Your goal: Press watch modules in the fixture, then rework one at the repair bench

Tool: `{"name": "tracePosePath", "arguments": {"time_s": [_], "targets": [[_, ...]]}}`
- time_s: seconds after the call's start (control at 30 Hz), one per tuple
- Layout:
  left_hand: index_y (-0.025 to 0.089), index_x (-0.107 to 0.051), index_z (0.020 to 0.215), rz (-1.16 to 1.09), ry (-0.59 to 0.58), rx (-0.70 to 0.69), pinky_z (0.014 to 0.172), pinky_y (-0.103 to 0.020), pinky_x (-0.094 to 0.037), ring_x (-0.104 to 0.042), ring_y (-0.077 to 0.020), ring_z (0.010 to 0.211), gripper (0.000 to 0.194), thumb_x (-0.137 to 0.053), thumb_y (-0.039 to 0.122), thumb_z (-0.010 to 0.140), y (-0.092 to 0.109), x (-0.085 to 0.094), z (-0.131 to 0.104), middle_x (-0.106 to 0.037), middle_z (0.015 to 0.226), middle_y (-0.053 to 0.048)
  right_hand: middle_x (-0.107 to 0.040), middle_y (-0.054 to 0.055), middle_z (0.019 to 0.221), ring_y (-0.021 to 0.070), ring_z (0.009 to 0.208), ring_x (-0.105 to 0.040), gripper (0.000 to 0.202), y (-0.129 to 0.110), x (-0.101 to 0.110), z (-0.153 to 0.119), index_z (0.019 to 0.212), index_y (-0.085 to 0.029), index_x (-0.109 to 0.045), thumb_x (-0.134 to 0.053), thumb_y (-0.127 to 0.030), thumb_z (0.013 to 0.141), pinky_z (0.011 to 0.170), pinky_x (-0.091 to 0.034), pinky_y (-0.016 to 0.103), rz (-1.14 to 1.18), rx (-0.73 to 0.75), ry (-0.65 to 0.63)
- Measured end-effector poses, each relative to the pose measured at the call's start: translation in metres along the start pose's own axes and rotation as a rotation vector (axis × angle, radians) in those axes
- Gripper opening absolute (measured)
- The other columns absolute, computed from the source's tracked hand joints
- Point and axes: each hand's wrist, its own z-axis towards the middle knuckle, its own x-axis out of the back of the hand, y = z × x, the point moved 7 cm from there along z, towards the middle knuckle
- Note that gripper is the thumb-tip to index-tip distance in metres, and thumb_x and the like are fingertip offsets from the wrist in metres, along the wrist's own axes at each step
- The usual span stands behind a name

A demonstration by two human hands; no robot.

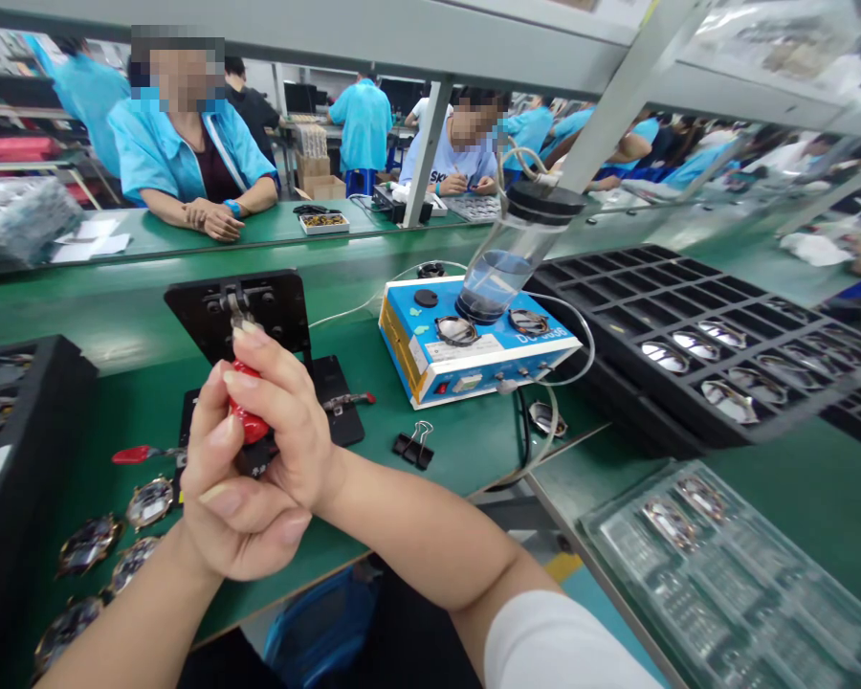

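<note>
My left hand (222, 502) and my right hand (287, 407) are closed together around the red handle (246, 418) of a toggle clamp. The clamp belongs to a black fixture (287, 311), whose upright plate stands behind my fingers. My hands hide the middle of the fixture and whatever sits in it. A second red-tipped clamp (135, 454) sticks out to the left, and a small side clamp (348, 400) lies on the right of the base. Close to my left wrist, several round watch-like parts (150, 501) lie on the green bench.
A blue-and-white dispenser box (484, 364) carries a clear cylinder (502, 263) of liquid. Nearby is a black binder clip (414, 450). A black compartment tray (678, 421) and a clear plastic tray (617, 526) stand right, a black foam box (21, 536) left. Co-workers sit opposite.
</note>
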Motion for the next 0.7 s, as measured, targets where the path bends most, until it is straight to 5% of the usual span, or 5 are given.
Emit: {"name": "tracePosePath", "arguments": {"time_s": [0.17, 0.47, 0.6, 0.7], "targets": [[0.049, -0.038, 0.166, -0.016, -0.020, -0.021, 0.141, -0.051, -0.026, -0.034, -0.0322, 0.166, 0.117, -0.083, 0.051, 0.058, 0.002, -0.002, 0.000, -0.033, 0.177, 0.017, -0.061, 0.005, 0.157, 0.0320, 0.162, -0.042, 0.093, 0.003, 0.001, -0.001, 0.140, -0.031, -0.062, -0.090, -0.077, 0.065, 0.135, -0.043, 0.048, 0.045, 0.028, 0.028], [0.046, -0.042, 0.165, -0.028, -0.001, -0.029, 0.141, -0.050, -0.027, -0.036, -0.0322, 0.165, 0.115, -0.086, 0.051, 0.059, 0.002, 0.001, 0.000, -0.037, 0.177, 0.013, -0.052, 0.008, 0.165, 0.0309, 0.167, -0.032, 0.098, 0.001, -0.006, -0.004, 0.150, -0.025, -0.055, -0.081, -0.080, 0.074, 0.136, -0.040, 0.049, -0.062, 0.031, -0.044], [0.058, -0.050, 0.156, -0.019, 0.048, 0.046, 0.134, -0.057, -0.040, -0.044, -0.0371, 0.159, 0.113, -0.091, 0.060, 0.051, -0.012, 0.003, -0.011, -0.045, 0.171, 0.014, -0.058, 0.007, 0.160, 0.0316, 0.163, -0.040, 0.083, 0.007, -0.002, 0.000, 0.141, -0.029, -0.061, -0.084, -0.075, 0.075, 0.134, -0.043, 0.050, -0.003, 0.036, -0.044], [0.061, -0.051, 0.153, -0.068, 0.137, 0.053, 0.112, -0.057, -0.062, -0.063, -0.0360, 0.141, 0.100, -0.085, 0.076, 0.060, -0.013, 0.002, -0.011, -0.046, 0.170, 0.012, -0.061, 0.007, 0.156, 0.0293, 0.156, -0.050, 0.063, 0.007, 0.014, 0.013, 0.137, -0.031, -0.060, -0.072, -0.069, 0.089, 0.131, -0.046, 0.053, 0.084, 0.146, 0.071]]}}
